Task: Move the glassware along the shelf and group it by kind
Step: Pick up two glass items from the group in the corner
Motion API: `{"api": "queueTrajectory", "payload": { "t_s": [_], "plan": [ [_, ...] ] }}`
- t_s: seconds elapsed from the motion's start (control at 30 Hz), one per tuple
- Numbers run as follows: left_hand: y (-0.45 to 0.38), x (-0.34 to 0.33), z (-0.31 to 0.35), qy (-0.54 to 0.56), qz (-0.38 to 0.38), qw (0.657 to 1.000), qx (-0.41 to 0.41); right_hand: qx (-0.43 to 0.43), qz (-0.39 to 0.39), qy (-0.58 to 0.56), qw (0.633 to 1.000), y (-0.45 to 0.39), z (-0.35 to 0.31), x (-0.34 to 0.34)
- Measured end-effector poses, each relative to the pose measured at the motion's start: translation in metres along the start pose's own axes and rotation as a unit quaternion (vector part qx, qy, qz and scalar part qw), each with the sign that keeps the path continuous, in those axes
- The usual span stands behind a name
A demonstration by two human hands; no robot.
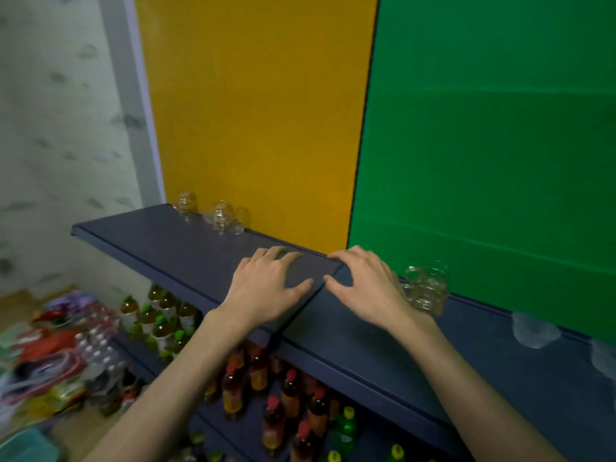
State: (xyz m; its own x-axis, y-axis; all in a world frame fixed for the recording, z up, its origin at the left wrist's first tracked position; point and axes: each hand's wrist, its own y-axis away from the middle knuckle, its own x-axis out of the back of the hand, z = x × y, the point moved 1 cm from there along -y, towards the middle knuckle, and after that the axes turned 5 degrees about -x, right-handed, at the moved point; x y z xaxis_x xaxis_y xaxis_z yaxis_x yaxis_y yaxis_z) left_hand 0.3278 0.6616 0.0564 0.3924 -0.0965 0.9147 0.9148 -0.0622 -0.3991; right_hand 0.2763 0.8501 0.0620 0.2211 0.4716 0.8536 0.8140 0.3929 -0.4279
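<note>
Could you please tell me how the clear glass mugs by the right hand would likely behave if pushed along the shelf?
The clear glass mugs look hard and breakable, probably clinking together. On the flat dark blue shelf they should slide, perhaps tipping if pushed high.

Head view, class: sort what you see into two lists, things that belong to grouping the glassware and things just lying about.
Belongs to the job:
- glass jars at the far left of the shelf
- glass mugs by the right hand
- frosted cups
- left hand, empty

Just lying about:
- bottled drinks on the lower shelves
- coloured packets on the floor
</note>
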Motion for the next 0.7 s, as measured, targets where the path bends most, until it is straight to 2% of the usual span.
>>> {"api": "queueTrajectory", "payload": {
  "t_s": [0.37,0.7],
  "plan": [
    [0.038,0.032,-0.198,-0.035,-0.021,0.998,0.040,-0.005,-0.043,0.038,0.998,-0.073,-0.150,-0.104],
    [0.035,0.020,-0.328,-0.025,-0.019,0.997,0.076,-0.001,-0.037,0.029,0.999,-0.155,-0.227,-0.175]
  ]
}}
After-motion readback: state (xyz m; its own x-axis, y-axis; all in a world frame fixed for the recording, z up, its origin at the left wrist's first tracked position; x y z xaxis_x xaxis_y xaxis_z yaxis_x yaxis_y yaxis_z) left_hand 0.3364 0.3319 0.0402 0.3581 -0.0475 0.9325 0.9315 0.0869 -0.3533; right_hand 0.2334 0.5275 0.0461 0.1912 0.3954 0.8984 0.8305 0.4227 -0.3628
